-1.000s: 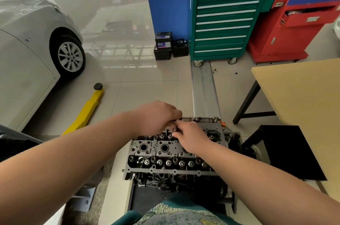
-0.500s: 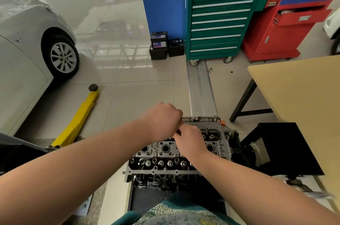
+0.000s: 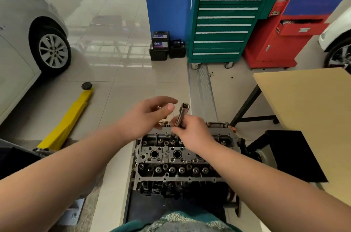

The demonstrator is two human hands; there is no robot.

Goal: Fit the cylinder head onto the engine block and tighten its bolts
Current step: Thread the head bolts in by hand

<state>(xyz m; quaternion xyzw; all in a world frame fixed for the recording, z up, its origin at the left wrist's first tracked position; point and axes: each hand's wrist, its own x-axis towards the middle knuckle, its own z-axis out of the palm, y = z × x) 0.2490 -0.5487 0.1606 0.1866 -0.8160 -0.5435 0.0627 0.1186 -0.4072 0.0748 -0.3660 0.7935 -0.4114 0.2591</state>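
Observation:
The grey cylinder head [image 3: 171,157] sits on the engine block in front of me, its valve springs and spark plug wells facing up. My right hand [image 3: 191,134] pinches a long chrome socket extension [image 3: 181,114] that stands tilted over the head's far row, square drive end up. The extension's lower end is hidden behind my fingers. My left hand [image 3: 150,116] hovers just left of the tool with fingers loosely spread, holding nothing.
A wooden table [image 3: 307,110] stands at the right, with a black box [image 3: 288,154] below it. Behind are a green tool cabinet [image 3: 224,21], a red cabinet [image 3: 292,28] and batteries [image 3: 160,45]. At left a yellow jack [image 3: 68,119] lies by a white car [image 3: 24,42].
My left hand has let go of the tool and lifted away to the left, opening. The extension's top end now shows above my right hand, which keeps hold of it.

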